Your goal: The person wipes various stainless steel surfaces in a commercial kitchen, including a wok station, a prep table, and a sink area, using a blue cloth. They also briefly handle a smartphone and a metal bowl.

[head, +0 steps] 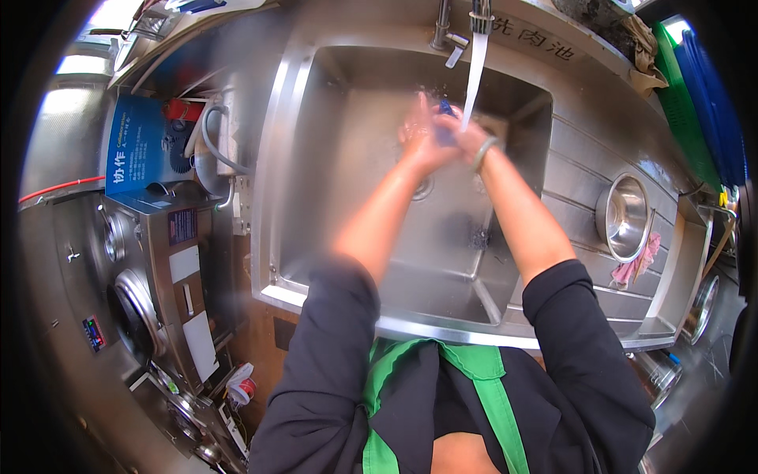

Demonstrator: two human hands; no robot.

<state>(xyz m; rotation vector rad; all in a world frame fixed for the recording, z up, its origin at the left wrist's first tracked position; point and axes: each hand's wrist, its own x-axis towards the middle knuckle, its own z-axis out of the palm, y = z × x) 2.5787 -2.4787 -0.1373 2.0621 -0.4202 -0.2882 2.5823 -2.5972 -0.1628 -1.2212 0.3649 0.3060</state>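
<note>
Both hands are over a deep stainless steel sink [367, 195], close together beside a stream of water from the faucet [482, 18]. My left hand [423, 139] is blurred, its fingers spread and wet. My right hand [465, 133], with a pale bangle [485, 151] at the wrist, is under the water. A small dark blue object [445, 121] lies between the two hands, against the right fingers; its kind is unclear, and which hand holds it cannot be told. The round drain [422, 188] shows below them.
Right of the sink, a steel bowl [628, 216] stands on a ridged drainboard [574, 160] beside a pink cloth [636, 263]. Green and blue plastic boards or trays [687, 112] stand at the upper right. Steel kitchen equipment [172, 249] fills the left side.
</note>
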